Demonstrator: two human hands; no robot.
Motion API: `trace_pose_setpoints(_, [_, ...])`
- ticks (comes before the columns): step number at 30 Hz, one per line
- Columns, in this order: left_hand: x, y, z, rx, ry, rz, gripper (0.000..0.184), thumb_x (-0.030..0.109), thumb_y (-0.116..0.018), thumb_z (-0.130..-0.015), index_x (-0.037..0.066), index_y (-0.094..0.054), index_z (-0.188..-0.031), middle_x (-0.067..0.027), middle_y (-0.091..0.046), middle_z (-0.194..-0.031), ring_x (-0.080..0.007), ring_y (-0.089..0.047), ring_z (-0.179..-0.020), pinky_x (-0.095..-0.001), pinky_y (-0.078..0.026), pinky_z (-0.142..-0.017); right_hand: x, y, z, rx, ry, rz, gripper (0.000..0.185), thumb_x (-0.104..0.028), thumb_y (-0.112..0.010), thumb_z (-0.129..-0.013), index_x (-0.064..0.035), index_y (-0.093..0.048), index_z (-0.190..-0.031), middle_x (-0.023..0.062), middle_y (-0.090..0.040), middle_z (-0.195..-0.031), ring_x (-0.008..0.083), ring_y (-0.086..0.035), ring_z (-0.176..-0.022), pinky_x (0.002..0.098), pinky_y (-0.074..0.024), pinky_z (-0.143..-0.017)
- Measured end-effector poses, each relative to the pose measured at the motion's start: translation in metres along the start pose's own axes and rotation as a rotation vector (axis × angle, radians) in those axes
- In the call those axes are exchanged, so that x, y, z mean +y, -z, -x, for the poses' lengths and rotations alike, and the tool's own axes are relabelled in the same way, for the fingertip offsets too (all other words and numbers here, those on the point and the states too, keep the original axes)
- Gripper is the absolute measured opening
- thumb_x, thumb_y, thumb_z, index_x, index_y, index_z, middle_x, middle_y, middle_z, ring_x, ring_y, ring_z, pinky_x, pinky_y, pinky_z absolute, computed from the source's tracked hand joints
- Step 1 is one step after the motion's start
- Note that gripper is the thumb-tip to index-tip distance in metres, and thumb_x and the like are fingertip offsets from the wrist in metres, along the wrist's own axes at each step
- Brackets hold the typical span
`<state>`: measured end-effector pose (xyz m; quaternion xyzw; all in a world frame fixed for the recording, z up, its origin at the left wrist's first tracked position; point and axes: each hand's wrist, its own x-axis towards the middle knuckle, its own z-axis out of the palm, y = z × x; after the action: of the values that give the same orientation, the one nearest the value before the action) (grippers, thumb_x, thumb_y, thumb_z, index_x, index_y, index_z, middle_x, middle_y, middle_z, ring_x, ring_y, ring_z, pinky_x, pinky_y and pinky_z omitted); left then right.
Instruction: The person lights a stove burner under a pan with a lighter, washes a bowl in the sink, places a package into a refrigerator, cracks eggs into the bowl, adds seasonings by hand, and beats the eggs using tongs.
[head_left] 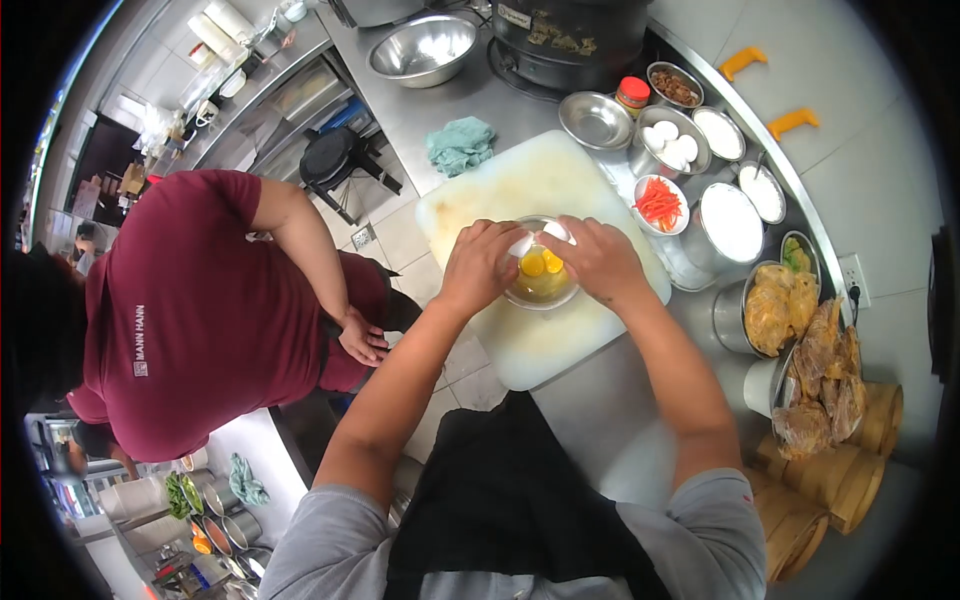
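Both my hands are over a metal bowl [541, 300] on the white cutting board [540, 350]. Two yolks [541, 262] lie in clear egg white inside it. The fingers of my left hand [482, 262] are closed on a piece of white eggshell [521, 244] at the bowl's left side. On the right side, my right hand [603, 258] grips another piece of white eggshell [557, 232]. Whole white eggs [672, 145] sit in a metal bowl beyond the board, beside a bowl of red shreds [659, 204].
A green cloth [461, 146] lies past the board's far left edge. Bowls and pots line the right side, with cooked poultry [820, 380] and bamboo steamers [825, 480] nearer. A co-worker in a maroon shirt [210, 310] stands at the left. An empty metal bowl [424, 50] is farther back.
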<state>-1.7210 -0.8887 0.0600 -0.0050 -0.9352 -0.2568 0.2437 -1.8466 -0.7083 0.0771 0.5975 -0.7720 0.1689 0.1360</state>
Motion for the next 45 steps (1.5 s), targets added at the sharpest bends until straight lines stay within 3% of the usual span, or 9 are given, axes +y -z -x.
trace_pose_setpoints(3, [-0.011,-0.004,0.007,0.084,0.035,0.059,0.043,-0.001,-0.068,-0.071,0.005,-0.06,-0.113,-0.0097,-0.064,-0.106,-0.0258,-0.059,-0.088,-0.0365,-0.048,-0.082,-0.004,0.007,-0.001,0.048,-0.132,-0.105,0.048,-0.008,-0.066,-0.075,-0.0208,-0.06,-0.121,0.0069,-0.061,-0.107,0.0212,-0.062,-0.088,0.0335,-0.0507,-0.071])
trace_pose_setpoints(5, [-0.015,-0.018,0.006,0.182,0.653,0.687,0.044,0.002,-0.07,-0.077,0.003,-0.056,-0.12,-0.0067,-0.065,-0.103,-0.0163,-0.061,-0.087,-0.0296,-0.049,-0.077,-0.004,-0.008,0.005,0.07,-0.281,-0.253,0.05,-0.009,-0.066,-0.075,-0.0198,-0.059,-0.123,0.0069,-0.062,-0.104,0.0184,-0.062,-0.087,0.0324,-0.0506,-0.07])
trace_pose_setpoints(10, [-0.003,-0.021,0.003,0.173,0.715,1.087,0.041,0.006,-0.066,-0.085,0.001,-0.052,-0.124,-0.0056,-0.064,-0.108,-0.0107,-0.06,-0.092,-0.0222,-0.047,-0.074,-0.035,-0.029,0.009,0.362,-1.192,-1.316,0.046,-0.014,-0.067,-0.08,-0.0099,-0.057,-0.125,0.0014,-0.063,-0.094,0.0084,-0.06,-0.069,0.023,-0.0456,-0.053])
trace_pose_setpoints(20, [0.047,0.005,0.045,0.141,0.538,1.228,0.032,0.01,-0.067,-0.087,0.0,-0.056,-0.115,-0.0057,-0.064,-0.104,-0.0113,-0.06,-0.091,-0.0239,-0.049,-0.077,-0.127,-0.012,0.028,0.67,-0.984,-1.528,0.038,-0.018,-0.065,-0.087,-0.0061,-0.056,-0.122,0.0037,-0.064,-0.096,0.0081,-0.06,-0.066,0.0205,-0.0411,-0.045])
trace_pose_setpoints(26, [0.065,0.023,0.128,0.237,0.771,1.362,0.033,0.019,-0.067,-0.087,0.002,-0.058,-0.113,-0.004,-0.064,-0.099,-0.0087,-0.059,-0.085,-0.0218,-0.047,-0.068,-0.208,-0.046,0.092,0.739,-1.172,-1.821,0.036,-0.022,-0.062,-0.089,-0.0055,-0.055,-0.12,0.0064,-0.065,-0.091,0.0131,-0.061,-0.064,0.0249,-0.0432,-0.046])
trace_pose_setpoints(32, [0.099,0.014,0.226,-0.397,0.786,0.702,0.035,0.019,-0.067,-0.087,-0.001,-0.058,-0.115,-0.0074,-0.064,-0.097,-0.0113,-0.058,-0.089,-0.0266,-0.047,-0.073,-0.286,-0.1,0.172,0.579,-1.215,-2.288,0.033,-0.042,-0.06,-0.088,-0.0171,-0.059,-0.109,-0.001,-0.062,-0.084,0.0159,-0.06,-0.064,0.0293,-0.041,-0.051])
trace_pose_setpoints(40, [0.087,-0.01,0.303,-0.709,0.863,0.782,0.051,0.028,-0.069,-0.086,-0.001,-0.051,-0.123,-0.0056,-0.062,-0.096,-0.0113,-0.06,-0.081,-0.0254,-0.047,-0.069,-0.325,-0.148,0.341,0.466,-1.549,-2.241,0.026,-0.038,-0.054,-0.092,-0.0188,-0.059,-0.109,0.0051,-0.068,-0.099,0.0111,-0.056,-0.059,0.0236,-0.0387,-0.047])
trace_pose_setpoints(42, [0.069,-0.002,0.307,-0.773,0.81,0.808,0.048,0.031,-0.066,-0.088,-0.001,-0.052,-0.122,-0.0027,-0.062,-0.092,-0.0111,-0.059,-0.078,-0.0243,-0.046,-0.066,-0.317,-0.167,0.391,0.585,-1.784,-2.094,0.028,-0.038,-0.052,-0.093,-0.0175,-0.057,-0.112,0.0068,-0.067,-0.101,0.0105,-0.056,-0.058,0.0225,-0.0393,-0.046])
trace_pose_setpoints(45, [0.046,0.004,0.305,-0.739,0.865,0.765,0.043,0.029,-0.065,-0.089,0.001,-0.054,-0.12,-0.0032,-0.063,-0.095,-0.0119,-0.061,-0.08,-0.0254,-0.048,-0.065,-0.299,-0.206,0.474,1.418,-1.725,-1.989,0.027,-0.036,-0.053,-0.093,-0.0158,-0.056,-0.11,0.008,-0.067,-0.102,0.0124,-0.058,-0.061,0.0249,-0.0435,-0.046])
